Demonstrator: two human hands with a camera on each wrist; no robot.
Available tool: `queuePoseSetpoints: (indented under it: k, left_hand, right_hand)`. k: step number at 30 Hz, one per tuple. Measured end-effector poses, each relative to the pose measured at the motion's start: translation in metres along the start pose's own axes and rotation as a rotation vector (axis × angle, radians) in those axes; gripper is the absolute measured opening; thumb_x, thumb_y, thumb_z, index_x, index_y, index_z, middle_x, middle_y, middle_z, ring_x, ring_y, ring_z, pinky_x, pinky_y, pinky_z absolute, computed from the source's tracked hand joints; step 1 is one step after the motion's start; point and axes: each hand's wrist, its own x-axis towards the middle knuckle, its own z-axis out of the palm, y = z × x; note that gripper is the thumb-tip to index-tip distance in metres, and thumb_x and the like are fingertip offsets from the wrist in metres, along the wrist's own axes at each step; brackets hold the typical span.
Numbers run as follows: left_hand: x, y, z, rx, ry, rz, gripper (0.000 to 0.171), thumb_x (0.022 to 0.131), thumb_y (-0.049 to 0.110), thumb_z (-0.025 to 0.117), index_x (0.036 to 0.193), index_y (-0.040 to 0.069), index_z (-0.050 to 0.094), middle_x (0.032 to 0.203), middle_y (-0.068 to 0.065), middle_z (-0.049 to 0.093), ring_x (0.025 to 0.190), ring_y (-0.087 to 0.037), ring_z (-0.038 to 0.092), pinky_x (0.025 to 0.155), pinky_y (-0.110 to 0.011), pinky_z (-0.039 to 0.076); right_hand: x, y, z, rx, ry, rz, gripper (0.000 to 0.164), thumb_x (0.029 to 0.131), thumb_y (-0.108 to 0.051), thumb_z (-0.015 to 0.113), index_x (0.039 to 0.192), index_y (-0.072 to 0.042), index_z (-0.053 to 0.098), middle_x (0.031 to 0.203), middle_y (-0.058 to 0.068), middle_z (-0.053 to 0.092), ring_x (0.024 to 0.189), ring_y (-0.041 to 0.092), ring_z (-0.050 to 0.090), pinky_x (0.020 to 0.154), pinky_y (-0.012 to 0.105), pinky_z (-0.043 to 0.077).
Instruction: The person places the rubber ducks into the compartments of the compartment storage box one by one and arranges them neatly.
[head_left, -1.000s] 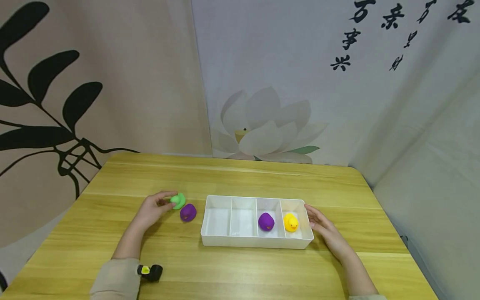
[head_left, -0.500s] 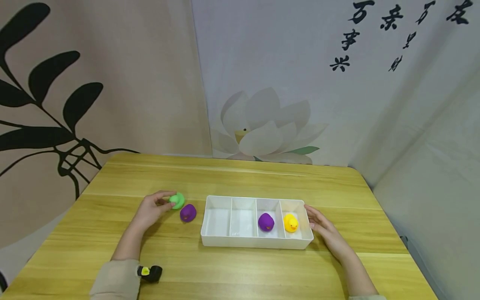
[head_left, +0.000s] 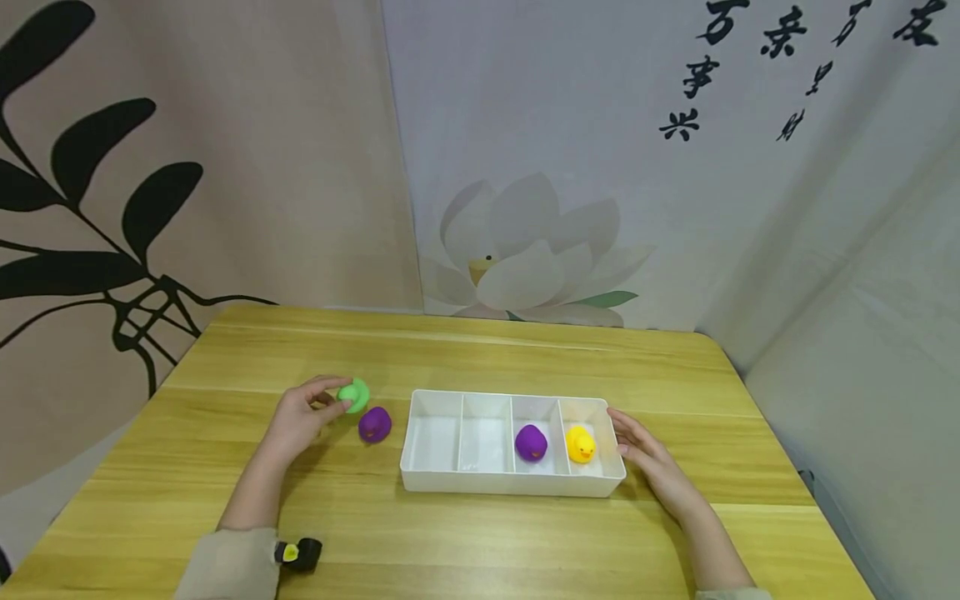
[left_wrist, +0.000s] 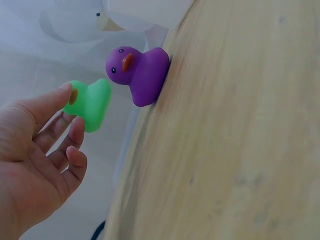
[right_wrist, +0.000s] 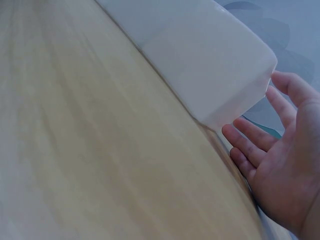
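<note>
Between thumb and fingers, my left hand point(head_left: 300, 417) pinches a green rubber duck point(left_wrist: 95, 102), held up off the wood in the left wrist view. Just beside it on the table stands a purple rubber duck point(left_wrist: 142, 72) with an orange beak. A white tray point(head_left: 506, 483) with several compartments sits to the right. Inside are another purple duck point(head_left: 531, 443), third compartment from the left, and a yellow duck point(head_left: 581, 444) in the rightmost one. My right hand point(right_wrist: 287, 155) rests its fingertips along the tray's right end, fingers loosely extended.
The wooden table point(head_left: 480, 550) ends at a far edge in front of a printed curtain point(head_left: 540, 167). A black wrist camera mount point(head_left: 300, 554) sticks out from the left sleeve point(head_left: 232, 567).
My left hand has raised the green duck slightly, away from the purple duck beside it. The right hand and tray stay where they were.
</note>
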Motion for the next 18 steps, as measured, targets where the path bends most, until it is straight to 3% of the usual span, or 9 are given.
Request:
queuePoseSetpoints:
  k: [4,10,18]
  left_hand:
    - [-0.002,0.006,0.0,0.005,0.013,0.02,0.036,0.09,0.016,0.069,0.123,0.005,0.063,0.12,-0.013,0.06,0.092,-0.026,0.052,0.064,-0.038,0.052]
    - [-0.003,0.015,0.003,0.049,0.049,0.079,0.033,0.089,0.015,0.07,0.12,0.005,0.065,0.121,-0.01,0.061,0.091,-0.02,0.055,0.073,-0.03,0.049]
    - [-0.008,0.036,0.006,0.038,0.068,0.118,0.032,0.087,0.015,0.072,0.117,0.005,0.067,0.118,-0.008,0.063,0.091,-0.02,0.056,0.072,-0.028,0.048]
  right_hand:
    - [0.0,-0.001,0.0,0.001,0.0,0.0,0.051,0.101,-0.017,0.048,0.149,-0.012,0.032,0.147,0.017,0.036,0.126,0.011,0.041,0.096,0.021,0.034]
    - [0.0,-0.001,0.001,0.003,0.002,0.001,0.052,0.1,-0.017,0.048,0.149,-0.012,0.032,0.147,0.018,0.036,0.126,0.008,0.041,0.096,0.021,0.034]
    - [0.0,-0.001,0.0,-0.001,0.0,0.002,0.051,0.101,-0.017,0.047,0.149,-0.012,0.031,0.147,0.018,0.036,0.127,0.012,0.041,0.096,0.021,0.034]
